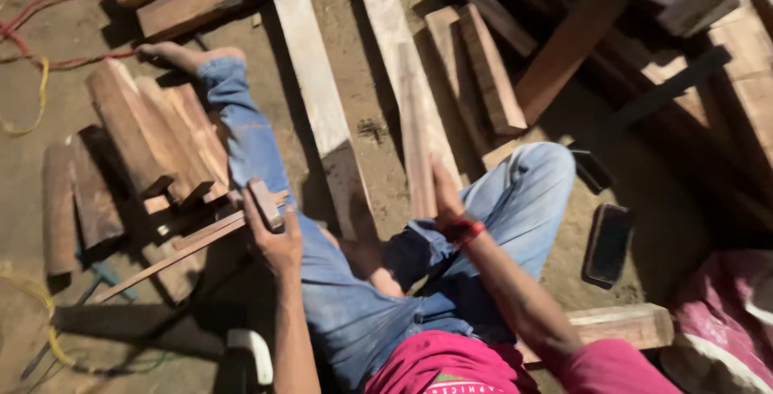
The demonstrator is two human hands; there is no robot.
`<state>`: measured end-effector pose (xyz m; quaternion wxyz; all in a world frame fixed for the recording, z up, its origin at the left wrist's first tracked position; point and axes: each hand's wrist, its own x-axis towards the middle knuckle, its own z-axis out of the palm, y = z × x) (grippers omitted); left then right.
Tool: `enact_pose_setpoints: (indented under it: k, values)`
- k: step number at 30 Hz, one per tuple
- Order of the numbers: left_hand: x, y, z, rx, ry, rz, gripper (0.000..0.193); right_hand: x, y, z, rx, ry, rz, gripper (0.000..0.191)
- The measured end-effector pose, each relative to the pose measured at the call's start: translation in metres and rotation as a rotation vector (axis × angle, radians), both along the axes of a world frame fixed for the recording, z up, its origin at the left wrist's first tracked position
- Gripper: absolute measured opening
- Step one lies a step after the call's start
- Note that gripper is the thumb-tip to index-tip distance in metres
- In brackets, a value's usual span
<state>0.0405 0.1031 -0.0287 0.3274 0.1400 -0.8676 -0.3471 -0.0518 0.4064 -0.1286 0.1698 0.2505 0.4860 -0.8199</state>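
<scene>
**Seated on a dirt floor among cut timber, both hands on wood**

Packed brown earth (48, 56) forms the ground, strewn with sawn planks and offcuts in every direction. Dark, shadowed timbers (644, 32) crowd the upper right, while a long pale plank (318, 96) runs from the top centre down toward the person's lap. A stack of short reddish boards (153, 132) lies at the left, with a darker slab (80, 201) beside it. Red cable (48, 8) and yellow cord (36, 104) trail across the upper left corner.

The person sits on the ground in blue jeans (338, 297) and a pink shirt (451, 370), one leg stretched out to a bare foot (181, 56) near the boards, the other knee (535, 177) raised at the right.

The right hand (444, 197), a red band at its wrist, lies with fingers extended along a narrow upright board (419, 136) that stands between the legs, pressing against its edge. The left hand (274, 237) is closed around a small wooden block (264, 203), which sits at the end of thin wooden strips (193, 241) slanting down to the left.

A dark flat phone-like slab (608, 245) rests on the dirt to the right of the raised knee, and a short pale beam (624, 325) lies just behind the right arm.
</scene>
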Motion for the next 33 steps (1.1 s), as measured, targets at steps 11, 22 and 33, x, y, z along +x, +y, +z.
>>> enact_pose_setpoints:
  k: [11, 22, 33]
  values:
    - [0.082, 0.044, -0.001, 0.591, 0.078, -0.114, 0.053, 0.111, -0.114, -0.050, -1.676, -0.473, 0.432, 0.023]
    - [0.076, 0.043, 0.001, 0.537, 0.037, -0.109, 0.054, 0.100, -0.123, 0.001, -1.245, -0.283, 0.206, 0.038]
    - [0.026, 0.037, 0.052, 0.428, -0.158, -0.361, 0.067, 0.069, -0.086, 0.038, 0.134, 0.343, 0.273, 0.043]
